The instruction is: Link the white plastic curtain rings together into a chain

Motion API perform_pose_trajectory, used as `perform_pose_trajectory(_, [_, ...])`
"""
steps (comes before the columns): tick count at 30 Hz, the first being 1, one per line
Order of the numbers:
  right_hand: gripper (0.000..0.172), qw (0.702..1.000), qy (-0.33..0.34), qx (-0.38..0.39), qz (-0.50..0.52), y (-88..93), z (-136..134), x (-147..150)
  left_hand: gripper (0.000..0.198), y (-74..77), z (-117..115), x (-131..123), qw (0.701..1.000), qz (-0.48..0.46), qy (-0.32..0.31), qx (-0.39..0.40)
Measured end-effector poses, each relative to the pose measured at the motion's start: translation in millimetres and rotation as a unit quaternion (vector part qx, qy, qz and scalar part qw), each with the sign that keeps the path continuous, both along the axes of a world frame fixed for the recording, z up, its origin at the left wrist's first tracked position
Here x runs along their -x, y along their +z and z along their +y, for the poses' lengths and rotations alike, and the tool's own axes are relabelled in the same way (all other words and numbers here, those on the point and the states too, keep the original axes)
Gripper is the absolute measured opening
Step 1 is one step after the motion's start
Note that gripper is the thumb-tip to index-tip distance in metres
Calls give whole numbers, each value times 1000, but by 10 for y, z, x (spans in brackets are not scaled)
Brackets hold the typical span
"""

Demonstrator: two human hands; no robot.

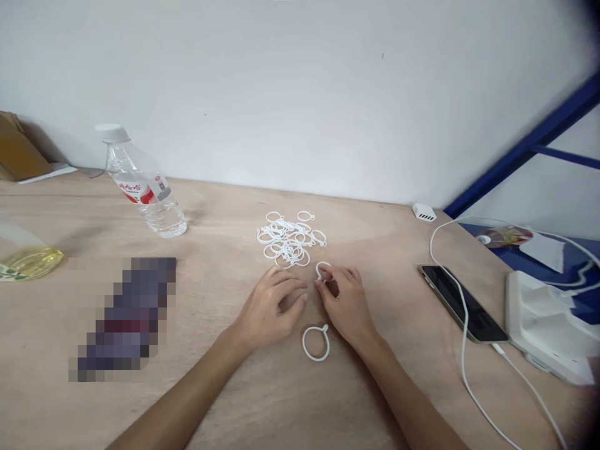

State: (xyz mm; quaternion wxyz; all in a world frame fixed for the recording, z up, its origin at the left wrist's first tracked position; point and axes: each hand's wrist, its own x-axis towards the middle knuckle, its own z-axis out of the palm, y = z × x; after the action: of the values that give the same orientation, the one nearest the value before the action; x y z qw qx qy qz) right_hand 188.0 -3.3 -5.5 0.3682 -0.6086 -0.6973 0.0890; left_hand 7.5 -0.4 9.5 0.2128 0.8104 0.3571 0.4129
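many thin white rings [291,251] lie heaped together.

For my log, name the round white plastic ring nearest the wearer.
The white ring lying alone beside the right hand; every other ring is farther off.

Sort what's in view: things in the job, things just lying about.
In the job, it seems:
ring in right hand
single nearby ring
heap of white rings

Just lying about:
water bottle
phone
white cable
cardboard box
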Motion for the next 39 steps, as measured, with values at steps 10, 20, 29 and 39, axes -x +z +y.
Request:
perform_pose_trajectory(10, [24,859,27,123,495,163,-177,261,64,-1,-42,32,1000,16,-19,-2])
perform_pose_trajectory(20, [21,879,58,129,455,134,-126,174,45,-16,15,23,983,-125,29,132])
perform_pose_trajectory(29, [27,948,119,87,283,137,-138,64,41,-1,38,46,988,-67,29,134])
perform_pose_trajectory(39, [27,925,135,133,328,185,-136,91,27,44,45,38,962,-118,-37,245])
